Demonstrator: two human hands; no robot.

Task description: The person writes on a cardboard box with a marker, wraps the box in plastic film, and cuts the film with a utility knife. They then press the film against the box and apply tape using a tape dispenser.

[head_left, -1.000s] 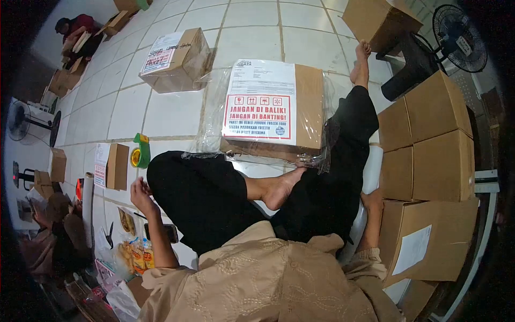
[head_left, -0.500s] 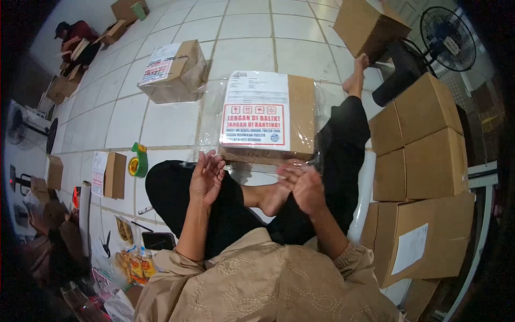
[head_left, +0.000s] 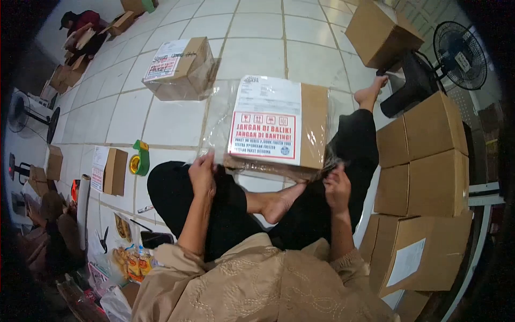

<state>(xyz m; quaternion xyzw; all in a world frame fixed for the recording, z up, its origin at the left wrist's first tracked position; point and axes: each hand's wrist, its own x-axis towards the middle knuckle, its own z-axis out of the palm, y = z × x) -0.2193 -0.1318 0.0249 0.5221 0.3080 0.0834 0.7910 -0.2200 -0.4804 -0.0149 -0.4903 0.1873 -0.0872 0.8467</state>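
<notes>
A cardboard box (head_left: 315, 121) sits on the floor in front of me, inside loose clear plastic wrap (head_left: 213, 134) that sticks out on both sides. A white label sheet (head_left: 267, 115) with red warning print covers most of its top. At the near left corner of the plastic, my left hand (head_left: 203, 174) has its fingers closed on the film. My right hand (head_left: 338, 187) pinches the film at the near right corner, just off the box edge. The fingertips of both hands are partly hidden.
Another wrapped box (head_left: 182, 67) stands farther off. At left are a small box (head_left: 115, 172), a green tape dispenser (head_left: 140, 158) and a phone (head_left: 156, 239). Stacked cartons (head_left: 437, 177) and a fan (head_left: 460, 53) stand at right. Another person (head_left: 80, 27) works at the far left.
Both hands have gone from open fingers to closed on the plastic edges. My right hand moved outward to the right. The view has shifted slightly.
</notes>
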